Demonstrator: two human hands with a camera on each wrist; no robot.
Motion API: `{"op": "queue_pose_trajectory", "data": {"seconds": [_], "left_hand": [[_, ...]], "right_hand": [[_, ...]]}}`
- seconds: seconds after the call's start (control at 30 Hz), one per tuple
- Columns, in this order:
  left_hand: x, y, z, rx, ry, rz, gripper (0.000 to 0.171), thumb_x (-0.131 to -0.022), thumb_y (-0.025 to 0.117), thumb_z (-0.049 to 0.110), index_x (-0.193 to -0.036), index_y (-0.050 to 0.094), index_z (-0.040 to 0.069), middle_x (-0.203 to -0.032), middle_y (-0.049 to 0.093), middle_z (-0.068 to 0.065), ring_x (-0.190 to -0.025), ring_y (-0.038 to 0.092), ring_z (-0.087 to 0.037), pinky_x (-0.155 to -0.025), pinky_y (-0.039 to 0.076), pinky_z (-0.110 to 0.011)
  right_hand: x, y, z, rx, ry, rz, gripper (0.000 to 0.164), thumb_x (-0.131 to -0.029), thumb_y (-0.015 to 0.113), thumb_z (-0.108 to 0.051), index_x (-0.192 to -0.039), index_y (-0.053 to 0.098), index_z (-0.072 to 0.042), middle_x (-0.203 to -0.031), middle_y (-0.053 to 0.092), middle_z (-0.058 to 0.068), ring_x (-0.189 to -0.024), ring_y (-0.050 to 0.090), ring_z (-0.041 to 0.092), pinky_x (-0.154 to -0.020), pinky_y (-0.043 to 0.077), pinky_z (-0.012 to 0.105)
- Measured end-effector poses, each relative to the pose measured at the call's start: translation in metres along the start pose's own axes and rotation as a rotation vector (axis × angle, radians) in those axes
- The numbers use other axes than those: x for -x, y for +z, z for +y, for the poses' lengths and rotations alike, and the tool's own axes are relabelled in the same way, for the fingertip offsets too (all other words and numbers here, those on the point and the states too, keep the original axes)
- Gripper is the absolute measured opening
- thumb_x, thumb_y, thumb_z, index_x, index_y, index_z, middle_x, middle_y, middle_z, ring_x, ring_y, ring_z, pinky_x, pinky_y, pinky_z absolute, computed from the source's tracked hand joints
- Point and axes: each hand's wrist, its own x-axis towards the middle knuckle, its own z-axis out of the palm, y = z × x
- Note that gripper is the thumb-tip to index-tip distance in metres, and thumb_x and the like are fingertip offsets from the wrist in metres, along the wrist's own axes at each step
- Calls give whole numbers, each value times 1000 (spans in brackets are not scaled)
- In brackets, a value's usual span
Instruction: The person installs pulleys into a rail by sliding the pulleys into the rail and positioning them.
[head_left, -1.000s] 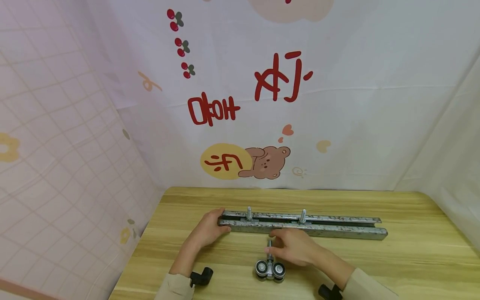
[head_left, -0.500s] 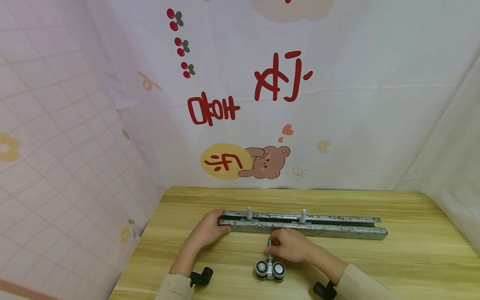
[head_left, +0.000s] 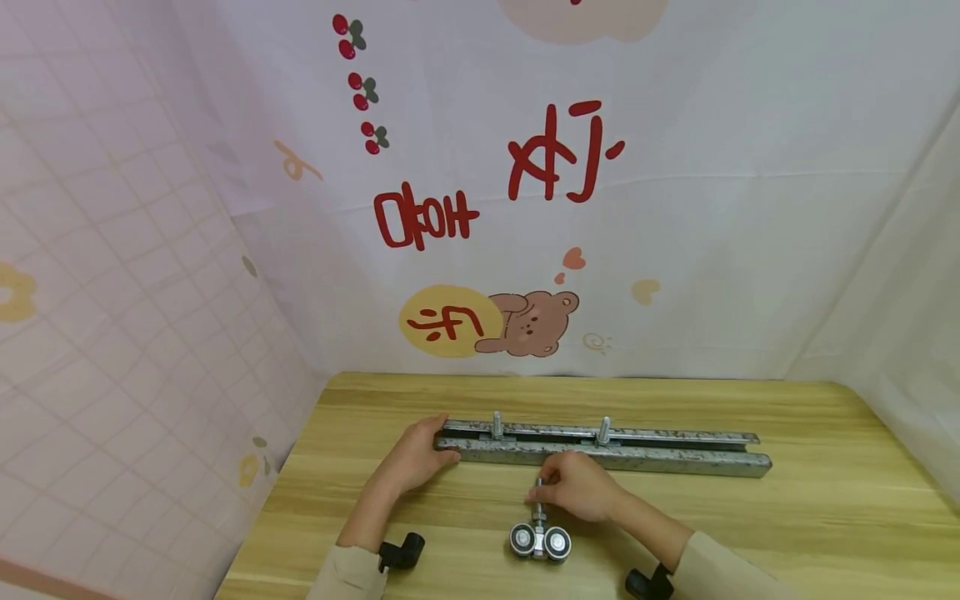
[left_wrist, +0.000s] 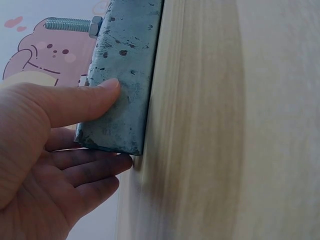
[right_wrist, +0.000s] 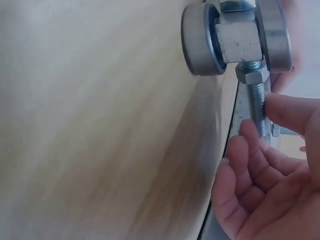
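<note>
Wood-grain counter (head_left: 840, 517) is sitting under a cartoon-print backdrop (head_left: 712, 250), and the double-wheeled roller (head_left: 538, 544) is lying on the near side of the metal rail (head_left: 637, 459), with the right-hand grip (head_left: 576, 487) pinching its threaded stem (right_wrist: 256, 102). That pinch is looking tighter than a second ago and the wheels (head_left: 557, 542) seem to be tipping slightly, so I'd guess it's properly held now; meanwhile the left-hand grip (head_left: 414, 454) is holding the rail's left end, and two upright bolts (head_left: 604, 430) are poking from its slot.
</note>
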Motion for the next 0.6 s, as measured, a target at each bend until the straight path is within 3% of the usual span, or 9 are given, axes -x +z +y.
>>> {"op": "queue_pose_trajectory", "data": {"seconds": [0.23, 0.6], "left_hand": [[1, -1, 1, 6, 0, 0, 77, -96, 80, 20, -158, 41, -5, -157, 45, -26, -146, 41, -45, -114, 42, -60], [1, -1, 1, 8, -6, 1, 77, -96, 80, 19, -158, 41, -5, -158, 45, -26, -146, 41, -44, -113, 43, -60]], "right_hand": [[3, -2, -6, -94, -8, 5, 18, -93, 81, -25, -83, 69, -15, -68, 61, -10, -60, 53, 5, -57, 45, 25], [16, -9, -24, -157, -99, -20, 16, -92, 83, -21, -85, 69, -17, -72, 64, -10, -61, 56, 3, -56, 48, 23]]}}
